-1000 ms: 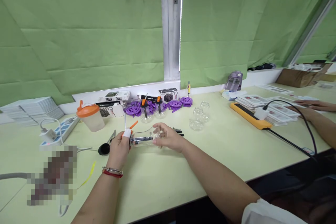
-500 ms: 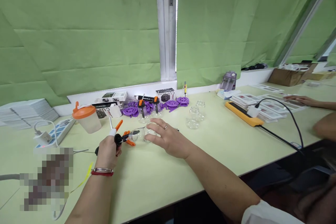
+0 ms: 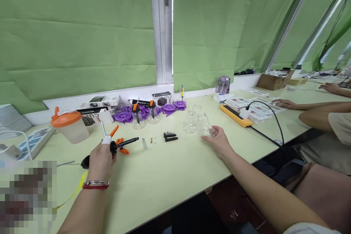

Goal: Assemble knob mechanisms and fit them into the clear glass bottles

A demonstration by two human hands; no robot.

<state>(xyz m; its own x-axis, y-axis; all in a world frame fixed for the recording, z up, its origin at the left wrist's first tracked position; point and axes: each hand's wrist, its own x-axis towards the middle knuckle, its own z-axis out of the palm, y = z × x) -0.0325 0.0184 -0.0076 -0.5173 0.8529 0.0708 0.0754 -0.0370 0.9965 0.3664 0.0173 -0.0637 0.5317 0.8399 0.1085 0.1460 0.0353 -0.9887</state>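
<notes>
My left hand [image 3: 101,161] is closed around a dispenser top [image 3: 124,144] with a black stem, an orange lever and a white piece with a thin metallic tube. The stem points right over the table, with no bottle around it. At the right, my right hand [image 3: 218,142] has its thumb and fingers around the lower part of a transparent bottle [image 3: 206,128], which stands among several other transparent bottles [image 3: 189,124]. Between my hands lie small black parts [image 3: 170,138] with a spring beside them, metal pins [image 3: 144,143] and some tiny bits. Orange pieces [image 3: 123,147] lie behind my left hand.
Two bottles with black and orange tops [image 3: 138,119] stand before purple plastic parts [image 3: 123,117] and boxes [image 3: 95,115]. An orange-lidded cup [image 3: 72,128] is at left. A yellow power strip [image 3: 235,116] and printed sheets [image 3: 255,111] lie right, near other people's arms [image 3: 290,104].
The transparent bottle has come off the black stem and moved right with my right hand to the other bottles. My left hand still holds the dispenser top. The view has turned right.
</notes>
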